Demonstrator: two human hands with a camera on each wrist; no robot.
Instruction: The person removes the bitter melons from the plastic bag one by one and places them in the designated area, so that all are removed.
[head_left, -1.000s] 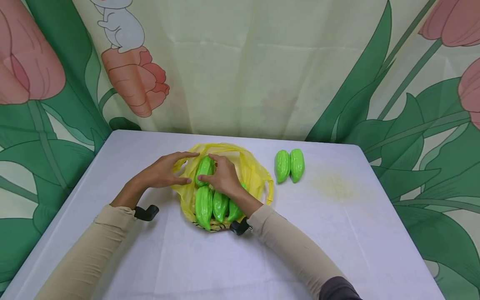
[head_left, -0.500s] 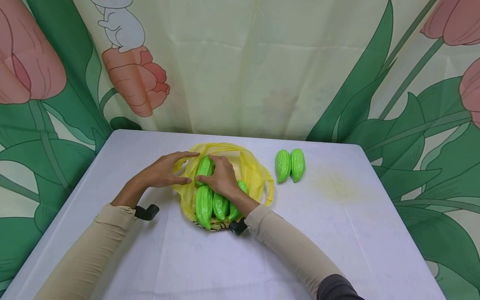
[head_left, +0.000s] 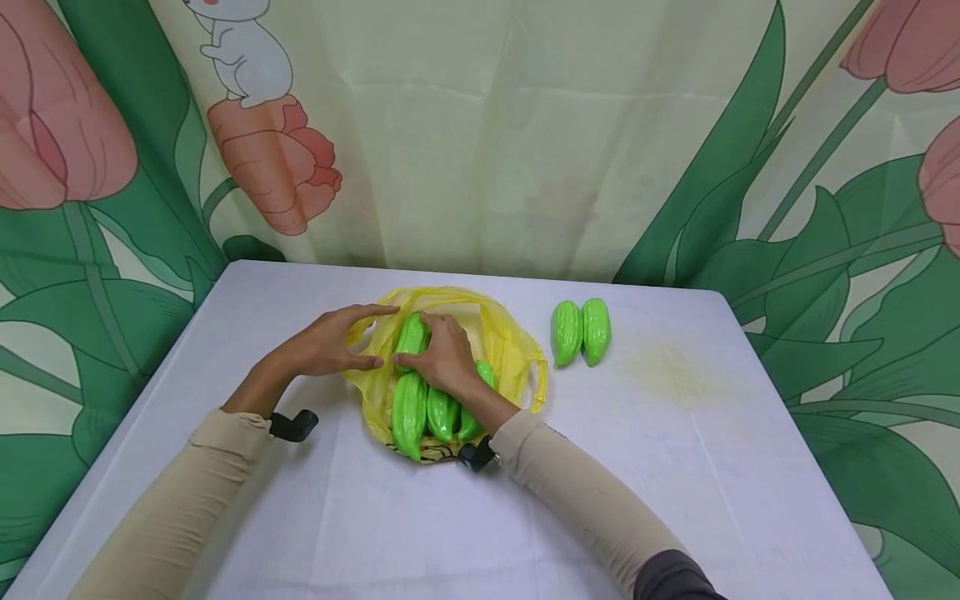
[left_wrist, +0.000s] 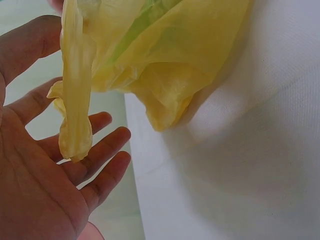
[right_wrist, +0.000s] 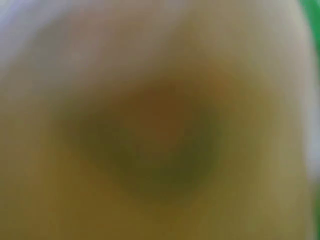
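A yellow plastic bag (head_left: 510, 333) lies spread on the table with several glossy, ridged green bitter melons in its mouth. My right hand (head_left: 447, 354) pinches the upper bitter melon (head_left: 412, 335) between thumb and fingers. Below it sit a left bitter melon (head_left: 408, 417), a middle one (head_left: 442, 412) and one partly under my right wrist (head_left: 471, 421). At the bag's left edge, my left hand (head_left: 330, 340) has thumb and forefinger spread apart. In the left wrist view, a bag handle (left_wrist: 77, 90) hangs across its loose fingers. Blurred yellow fills the right wrist view.
Two more bitter melons lie side by side right of the bag, a left one (head_left: 567, 333) and a right one (head_left: 596, 332). White cloth covers the table (head_left: 675, 483). Behind its far edge hangs a printed curtain (head_left: 480, 167).
My right wrist has shifted slightly left, showing more of the bitter melon under it. The left hand stays in place, and the right hand keeps its hold on the upper bitter melon.
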